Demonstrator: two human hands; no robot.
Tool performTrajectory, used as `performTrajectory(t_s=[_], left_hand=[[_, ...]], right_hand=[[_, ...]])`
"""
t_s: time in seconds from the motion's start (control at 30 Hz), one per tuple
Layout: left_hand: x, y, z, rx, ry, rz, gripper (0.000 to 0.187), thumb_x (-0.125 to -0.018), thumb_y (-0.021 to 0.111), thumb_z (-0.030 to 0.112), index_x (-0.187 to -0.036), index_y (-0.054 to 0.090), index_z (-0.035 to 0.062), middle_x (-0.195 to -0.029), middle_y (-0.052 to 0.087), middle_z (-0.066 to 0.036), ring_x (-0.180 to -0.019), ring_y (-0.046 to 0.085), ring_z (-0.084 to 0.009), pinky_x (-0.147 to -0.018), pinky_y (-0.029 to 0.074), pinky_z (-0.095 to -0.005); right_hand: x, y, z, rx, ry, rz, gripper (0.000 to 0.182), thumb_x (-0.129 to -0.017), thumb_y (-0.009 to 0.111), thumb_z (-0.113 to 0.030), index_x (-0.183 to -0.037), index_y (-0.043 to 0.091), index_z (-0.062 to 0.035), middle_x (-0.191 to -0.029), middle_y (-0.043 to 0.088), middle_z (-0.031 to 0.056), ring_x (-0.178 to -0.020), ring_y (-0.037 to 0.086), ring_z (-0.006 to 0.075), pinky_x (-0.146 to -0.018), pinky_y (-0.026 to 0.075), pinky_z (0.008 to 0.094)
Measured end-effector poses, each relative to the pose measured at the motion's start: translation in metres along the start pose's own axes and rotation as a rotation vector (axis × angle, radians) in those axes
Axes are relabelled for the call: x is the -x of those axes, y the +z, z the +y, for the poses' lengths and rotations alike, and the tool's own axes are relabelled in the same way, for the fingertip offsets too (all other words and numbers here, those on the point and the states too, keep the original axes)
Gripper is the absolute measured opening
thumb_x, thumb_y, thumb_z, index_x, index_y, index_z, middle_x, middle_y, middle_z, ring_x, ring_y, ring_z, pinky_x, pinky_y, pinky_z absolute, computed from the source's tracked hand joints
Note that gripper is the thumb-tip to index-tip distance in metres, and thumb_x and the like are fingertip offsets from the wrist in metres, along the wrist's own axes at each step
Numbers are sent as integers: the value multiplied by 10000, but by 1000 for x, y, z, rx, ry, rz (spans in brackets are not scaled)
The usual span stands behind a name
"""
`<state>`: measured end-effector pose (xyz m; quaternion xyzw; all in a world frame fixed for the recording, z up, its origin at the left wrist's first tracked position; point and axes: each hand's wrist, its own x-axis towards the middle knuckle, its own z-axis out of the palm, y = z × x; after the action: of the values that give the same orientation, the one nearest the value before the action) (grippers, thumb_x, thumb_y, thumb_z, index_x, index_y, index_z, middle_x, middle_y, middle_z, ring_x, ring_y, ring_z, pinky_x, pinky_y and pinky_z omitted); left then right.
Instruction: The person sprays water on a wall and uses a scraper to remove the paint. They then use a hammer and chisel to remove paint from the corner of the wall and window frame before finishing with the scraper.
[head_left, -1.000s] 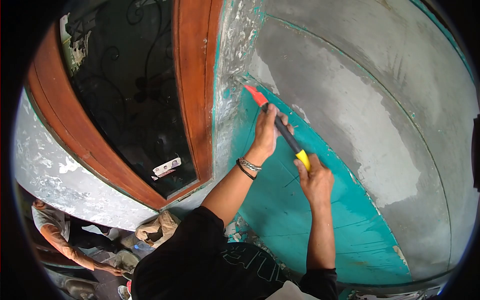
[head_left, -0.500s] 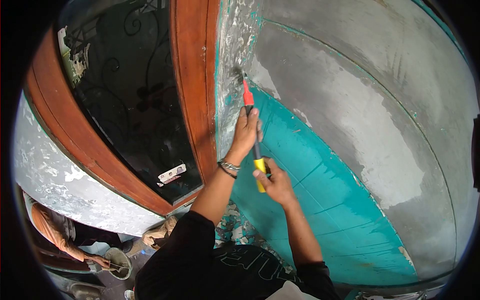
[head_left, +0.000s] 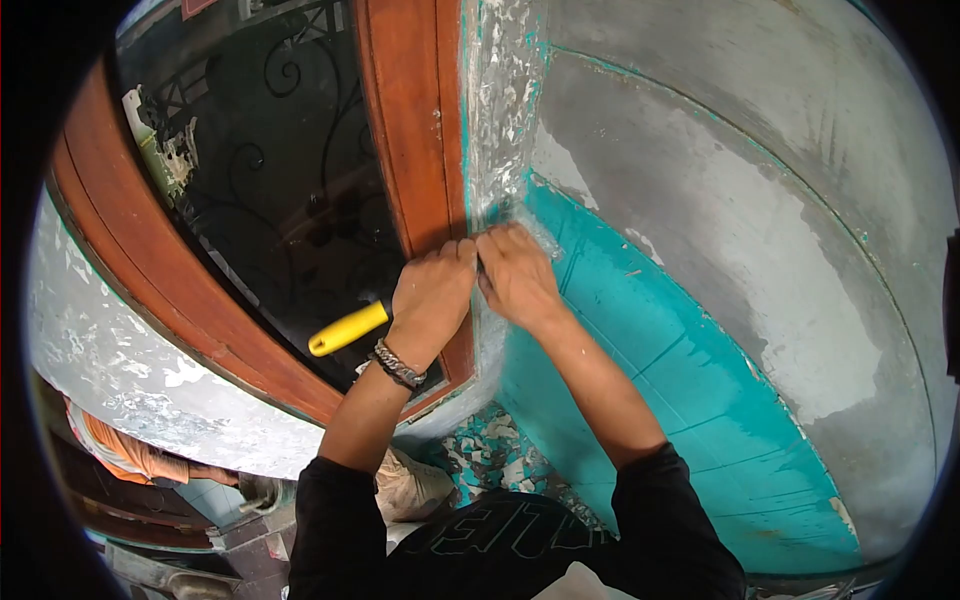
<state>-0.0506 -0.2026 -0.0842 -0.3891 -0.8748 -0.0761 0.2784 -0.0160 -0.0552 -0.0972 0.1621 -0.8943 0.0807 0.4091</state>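
Note:
A long-handled scraper with a yellow grip (head_left: 348,329) lies slantwise across the corner between the wooden frame and the wall. My left hand (head_left: 432,292) is closed round its shaft just past the yellow grip, knuckles up. Beside it, touching or nearly so, my right hand (head_left: 520,272) grips the tool farther toward its head. The scraper's head is hidden by my right hand or blurred. Grey, partly stripped wall strip (head_left: 503,95) and turquoise painted wall (head_left: 600,310) meet close to my right hand.
A brown wooden frame (head_left: 405,120) surrounds dark glass (head_left: 290,170) on the left. Chips of broken paint (head_left: 495,450) lie at the foot of the corner. Bare grey plaster (head_left: 700,230) covers the upper right. At lower left, another person's orange sleeve (head_left: 130,455) shows.
The scraper has swung from near upright to slantwise, its yellow grip now at left. My right hand has moved up from the yellow grip toward the head; my left hand is nearer the grip.

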Motion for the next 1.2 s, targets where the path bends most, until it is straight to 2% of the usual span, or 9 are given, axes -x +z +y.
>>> performTrajectory(t_s=[0.03,0.07,0.13,0.3,0.37,0.47,0.57,0.77,1.2], left_hand=[[-2,-3,-2,-3,0,2,211,-813,638,182,-960,547,62,-820,615,-107,-722,645,-279,-623,512,-379],[-4,-8,-4,-36,65,83,212,-803,653,195,-936,544,72,-788,595,-89,-703,636,-258,-613,506,-367],[-5,-28,-5,-74,130,201,248,-772,691,250,-892,552,84,-742,566,-53,-678,617,-219,-591,490,-340],[-9,-50,-21,-127,46,110,237,-778,687,277,-872,576,89,-755,576,-45,-682,621,-219,-585,487,-342],[-13,-45,-25,-104,37,111,235,-796,671,277,-898,589,82,-763,581,-53,-694,622,-226,-586,484,-343],[-18,-34,-28,-107,38,191,243,-809,660,281,-933,605,79,-779,586,-59,-709,621,-231,-598,484,-346],[-23,-23,-32,-114,13,194,259,-810,659,281,-966,613,80,-795,590,-64,-728,620,-235,-621,484,-357],[-26,-22,-34,-150,25,200,277,-806,662,268,-1007,622,82,-801,589,-71,-742,609,-244,-646,471,-369],[-37,-38,-33,-174,78,198,265,-804,659,279,-985,635,87,-796,590,-52,-755,605,-226,-649,449,-354]], right_hand=[[-7,0,4,-13,65,-96,316,-646,698,-71,-933,573,-29,-921,594,131,-918,560,323,-816,456,423],[-12,2,10,-35,39,-9,265,-616,728,-91,-796,537,-58,-787,562,102,-818,552,315,-733,453,427],[-21,1,17,-14,48,-6,236,-627,727,-107,-774,549,-60,-774,575,103,-806,567,314,-736,457,425],[-43,8,31,2,101,-56,155,-660,694,-116,-769,592,-74,-749,609,106,-773,598,314,-678,474,432],[-51,8,33,38,129,-59,116,-706,671,-148,-695,603,-56,-719,637,121,-750,623,310,-745,466,410],[-54,17,41,69,74,44,70,-700,656,-117,-721,622,-60,-745,646,122,-755,623,302,-742,461,407],[-53,26,44,97,117,74,55,-687,647,-95,-720,622,-60,-741,647,115,-757,626,293,-746,457,402],[-53,28,44,65,148,59,108,-667,651,-76,-774,633,-77,-751,642,108,-766,615,303,-742,452,402],[-59,23,45,26,176,80,79,-669,656,-95,-733,634,-55,-736,648,124,-743,631,290,-738,450,386]])
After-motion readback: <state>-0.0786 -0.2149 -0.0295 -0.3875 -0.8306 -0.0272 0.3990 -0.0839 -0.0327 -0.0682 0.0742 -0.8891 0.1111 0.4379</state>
